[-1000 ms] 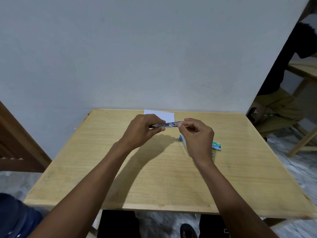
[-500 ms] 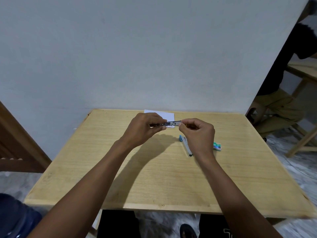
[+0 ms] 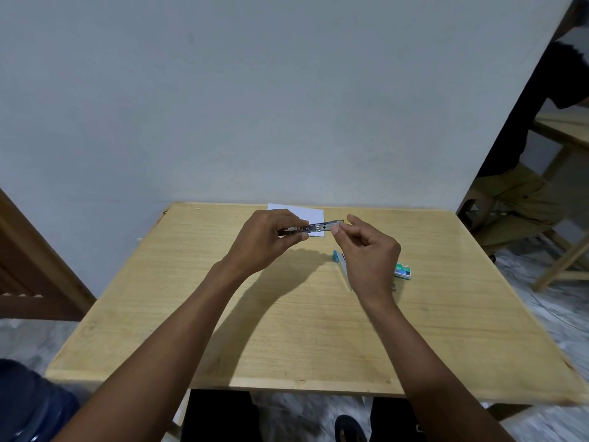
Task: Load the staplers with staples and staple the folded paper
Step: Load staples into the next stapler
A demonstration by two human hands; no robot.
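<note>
On my feed both forearms [image 3: 165, 339] run bare from the near corners up to the wrists, each ending in a bare grip: the left grip [image 3: 267, 240] and the right grip [image 3: 369, 256]. Near the bottom edge I make out two black trouser legs [image 3: 220, 416], the right one carrying a small white mark [image 3: 419, 428], and between them a dark rounded shoe toe [image 3: 350, 425], its make too blurred to tell.

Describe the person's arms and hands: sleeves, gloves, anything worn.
The left hand and the right hand are bare: no gloves, and no rings show. The left forearm and the right forearm are uncovered too, with no sleeve in view down to the frame's edge and no watch or bracelet at either wrist.
</note>
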